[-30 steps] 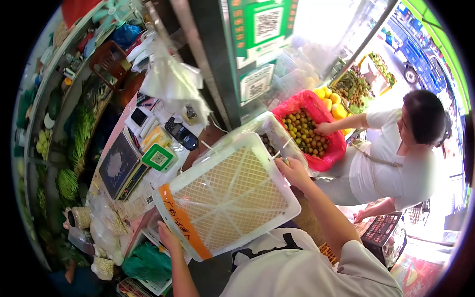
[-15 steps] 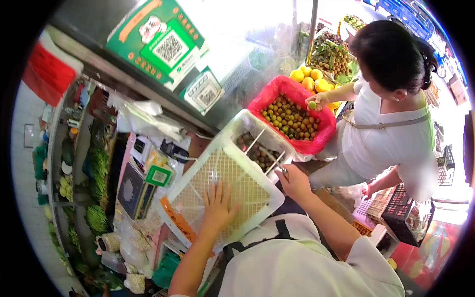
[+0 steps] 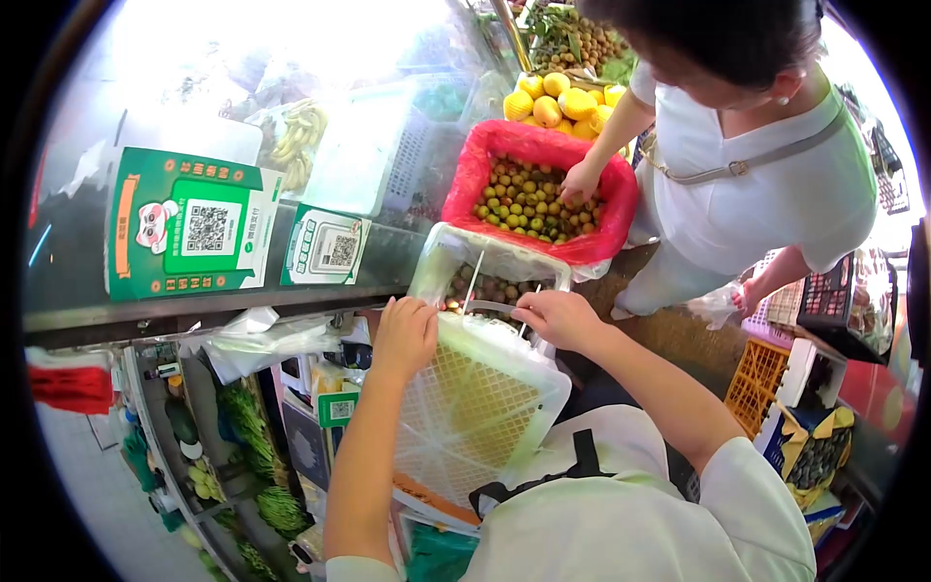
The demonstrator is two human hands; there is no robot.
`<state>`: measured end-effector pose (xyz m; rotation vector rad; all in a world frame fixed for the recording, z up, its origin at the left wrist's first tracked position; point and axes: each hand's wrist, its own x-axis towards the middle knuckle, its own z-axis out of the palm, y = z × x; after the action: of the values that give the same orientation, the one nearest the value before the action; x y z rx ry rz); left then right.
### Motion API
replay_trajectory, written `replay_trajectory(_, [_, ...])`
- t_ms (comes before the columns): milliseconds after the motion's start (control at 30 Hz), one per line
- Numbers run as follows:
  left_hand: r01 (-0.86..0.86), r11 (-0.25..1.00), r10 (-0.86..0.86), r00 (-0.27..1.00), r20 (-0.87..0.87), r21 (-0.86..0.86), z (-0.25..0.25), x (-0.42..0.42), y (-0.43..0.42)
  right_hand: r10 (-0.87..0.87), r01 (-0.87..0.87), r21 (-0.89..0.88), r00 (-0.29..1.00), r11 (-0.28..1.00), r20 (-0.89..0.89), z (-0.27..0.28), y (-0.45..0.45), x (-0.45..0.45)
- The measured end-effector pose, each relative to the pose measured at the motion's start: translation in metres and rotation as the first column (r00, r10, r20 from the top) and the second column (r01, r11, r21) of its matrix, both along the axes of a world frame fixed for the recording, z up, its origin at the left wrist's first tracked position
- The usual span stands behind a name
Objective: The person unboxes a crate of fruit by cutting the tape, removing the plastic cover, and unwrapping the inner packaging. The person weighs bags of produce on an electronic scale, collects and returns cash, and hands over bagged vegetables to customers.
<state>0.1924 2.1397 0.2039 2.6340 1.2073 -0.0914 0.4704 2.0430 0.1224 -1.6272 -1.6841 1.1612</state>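
Observation:
A white plastic basket (image 3: 465, 403) with a yellowish mesh face and an orange band lies tilted in front of my body. Beyond it stands a white crate (image 3: 434, 254) holding dark round fruit (image 3: 504, 291), with thin white strips crossing it. My left hand (image 3: 407, 335) rests at the basket's upper left edge, fingers bent; whether it grips anything is unclear. Over the crate's near right part, my right hand (image 3: 558, 318) is closed, pinching one end of a pale strip (image 3: 495, 307).
Past the crate, a person (image 3: 747, 165) reaches into a red-lined bin (image 3: 464, 184) of small round fruit. Yellow fruit (image 3: 558, 102) lies behind. Payment signs (image 3: 199, 228) line the counter's left side. An orange crate (image 3: 756, 383) stands at right.
My view has turned toward the bin. My left hand has moved from the mesh face to the basket's far edge. The person's hand has gone back down among the fruit.

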Motion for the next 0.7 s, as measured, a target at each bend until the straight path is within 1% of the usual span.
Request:
replay_trajectory(33, [0.003, 1.0, -0.003, 1.0, -0.005, -0.014, -0.001, -0.001, 0.004, 0.022, -0.025, -0.04, 0.997, 0.999, -0.078, 0.002, 0.005, -0.003])
replay_trajectory(67, [0.01, 1.0, -0.009, 0.999, 0.046, -0.029, -0.002, -0.002, 0.009, 0.041, -0.053, -0.074, 0.988, 0.996, -0.149, 0.003, 0.007, -0.004])
replay_trajectory(100, [0.016, 0.999, -0.013, 0.995, 0.101, -0.037, -0.004, -0.002, 0.012, 0.085, -0.092, -0.048, 0.989, 0.995, -0.125, -0.001, 0.011, -0.009])
replay_trajectory(133, [0.023, 0.999, -0.019, 0.994, 0.107, -0.037, -0.007, -0.002, 0.016, 0.079, -0.085, -0.048, 0.99, 0.995, -0.119, -0.004, 0.014, -0.011])
replay_trajectory(200, [-0.066, 0.991, 0.081, 0.988, 0.135, -0.117, -0.007, -0.004, 0.015, 0.137, -0.147, -0.053, 0.978, 0.988, -0.154, -0.002, 0.017, -0.015])
replay_trajectory(233, [-0.068, 0.991, 0.084, 0.987, 0.138, -0.116, -0.008, -0.004, 0.016, 0.141, -0.15, -0.052, 0.979, 0.987, -0.151, 0.0, 0.02, -0.014])
replay_trajectory(300, [-0.12, 0.979, 0.147, 0.975, 0.167, -0.163, -0.011, -0.006, 0.016, 0.033, -0.062, -0.157, 0.983, 0.986, -0.18, 0.005, 0.024, -0.009])
replay_trajectory(333, [-0.131, 0.978, 0.158, 0.973, 0.17, -0.16, -0.012, -0.009, 0.018, 0.045, -0.073, -0.153, 0.983, 0.986, -0.178, 0.004, 0.026, -0.007])
replay_trajectory(400, [-0.108, 0.975, 0.153, 0.961, 0.231, -0.195, -0.014, -0.01, 0.017, 0.038, -0.083, -0.175, 0.969, 0.981, -0.246, 0.002, 0.026, -0.001])
replay_trajectory(433, [-0.115, 0.974, 0.16, 0.959, 0.235, -0.194, -0.013, -0.009, 0.015, 0.046, -0.09, -0.174, 0.969, 0.981, -0.242, 0.002, 0.028, -0.002])
replay_trajectory(500, [-0.297, 0.907, 0.377, 0.889, 0.26, -0.299, -0.01, -0.004, 0.012, 0.109, -0.127, -0.065, 0.967, 0.99, -0.229, 0.001, 0.033, -0.001])
replay_trajectory(533, [-0.294, 0.909, 0.374, 0.888, 0.266, -0.297, -0.012, -0.004, 0.013, 0.137, -0.142, -0.011, 0.966, 0.99, -0.219, 0.001, 0.036, 0.0])
replay_trajectory(567, [-0.309, 0.897, 0.4, 0.87, 0.289, -0.315, -0.016, -0.005, 0.014, 0.134, -0.14, -0.01, 0.967, 0.99, -0.216, 0.0, 0.041, 0.002])
replay_trajectory(633, [-0.315, 0.888, 0.419, 0.853, 0.31, -0.334, -0.023, -0.006, 0.014, 0.267, -0.261, 0.07, 0.959, 0.963, -0.097, 0.001, 0.053, -0.002])
replay_trajectory(700, [-0.334, 0.862, 0.456, 0.839, 0.297, -0.381, -0.027, -0.007, 0.015, 0.281, -0.275, 0.072, 0.954, 0.959, -0.103, 0.005, 0.058, -0.012])
